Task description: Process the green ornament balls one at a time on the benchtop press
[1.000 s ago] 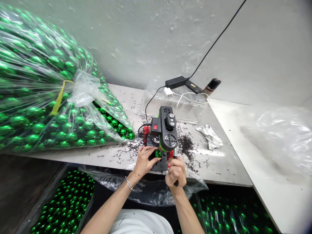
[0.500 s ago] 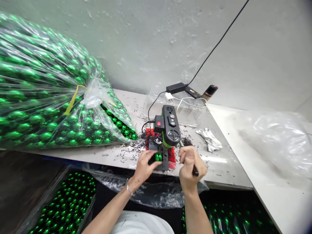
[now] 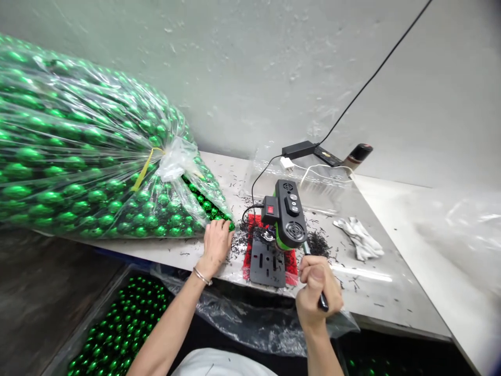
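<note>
My left hand is at the slit in a large clear bag of shiny green balls, fingers bent over the lowest balls at the opening; its fingertips are partly hidden, and whether it grips a ball cannot be made out. My right hand is wrapped round the black-handled lever of a small black and green machine. The machine's black slotted base plate lies on a red mat, with no ball on it.
White gloves lie on the table at the right. Behind the machine are a clear plastic tray, a black adapter and cables. Small black bits are scattered around. An open container of green balls stands below left.
My left hand has moved left from the base plate to the bag's opening. The green ball it held at the plate is gone from there. My right hand still grips the lever.
</note>
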`<state>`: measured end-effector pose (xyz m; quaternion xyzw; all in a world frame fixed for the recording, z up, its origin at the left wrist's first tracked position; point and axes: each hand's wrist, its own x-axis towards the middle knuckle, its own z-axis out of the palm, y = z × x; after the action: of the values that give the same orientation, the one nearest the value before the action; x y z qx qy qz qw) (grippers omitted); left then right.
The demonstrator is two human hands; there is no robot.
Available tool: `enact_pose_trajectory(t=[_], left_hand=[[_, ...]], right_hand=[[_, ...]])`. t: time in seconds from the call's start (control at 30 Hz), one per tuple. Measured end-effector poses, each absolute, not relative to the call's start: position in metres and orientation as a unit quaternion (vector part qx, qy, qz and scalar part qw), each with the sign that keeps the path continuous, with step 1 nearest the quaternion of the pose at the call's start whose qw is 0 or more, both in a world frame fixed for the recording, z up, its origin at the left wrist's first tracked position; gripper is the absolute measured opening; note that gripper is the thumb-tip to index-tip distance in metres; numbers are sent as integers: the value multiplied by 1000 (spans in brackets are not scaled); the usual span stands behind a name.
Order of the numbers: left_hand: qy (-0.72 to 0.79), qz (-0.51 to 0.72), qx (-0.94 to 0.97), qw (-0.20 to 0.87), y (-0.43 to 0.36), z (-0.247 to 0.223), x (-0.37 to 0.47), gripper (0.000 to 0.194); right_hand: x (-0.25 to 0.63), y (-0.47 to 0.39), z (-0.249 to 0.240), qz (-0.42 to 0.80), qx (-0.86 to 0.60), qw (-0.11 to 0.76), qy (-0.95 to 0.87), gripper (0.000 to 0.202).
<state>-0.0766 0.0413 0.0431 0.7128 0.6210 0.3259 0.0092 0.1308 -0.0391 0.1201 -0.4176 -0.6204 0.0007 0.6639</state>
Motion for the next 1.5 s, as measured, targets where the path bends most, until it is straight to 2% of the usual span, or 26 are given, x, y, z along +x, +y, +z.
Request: enact_pose_trajectory(t=[0.13,0.23,0.3,0.4,0.5,0.63,0.8,1.0,1.13,1.3,1.5], left_hand=[[613,236,754,25,67,44,-87,17],[600,300,736,90,66,45,-92,23],[595,383,682,183,61,49,-94,30],[554,500,537,395,46,56,-93,44],[473,545,383,577,26,55,-81,50],[438,520,309,665,7,42,-56,42],[492,464,421,605,2,25,-26,48],[527,393,651,381,-2,24,-10,32],[498,387,729,266,-3,24,-4,28],[494,381,760,185,-3,18,3,25],[483,402,761,161,-4,9,2,26]], right_hand=[[131,-39,120,-6,-407,664,-627,33],[131,-40,120,-8,-413,662,-625,34],[131,-40,120,-8,-418,660,-624,33],[132,-39,120,-7,-417,660,-625,33],[132,-39,120,-8,-410,662,-628,32],[133,-39,121,-12,-420,652,-631,33],[135,-41,123,-16,-424,638,-643,32],[135,-43,124,-12,-423,628,-653,31],[135,-43,125,-20,-422,624,-658,31],[136,-44,127,-14,-417,621,-663,29],[138,-44,105,-5,-402,629,-665,28]])
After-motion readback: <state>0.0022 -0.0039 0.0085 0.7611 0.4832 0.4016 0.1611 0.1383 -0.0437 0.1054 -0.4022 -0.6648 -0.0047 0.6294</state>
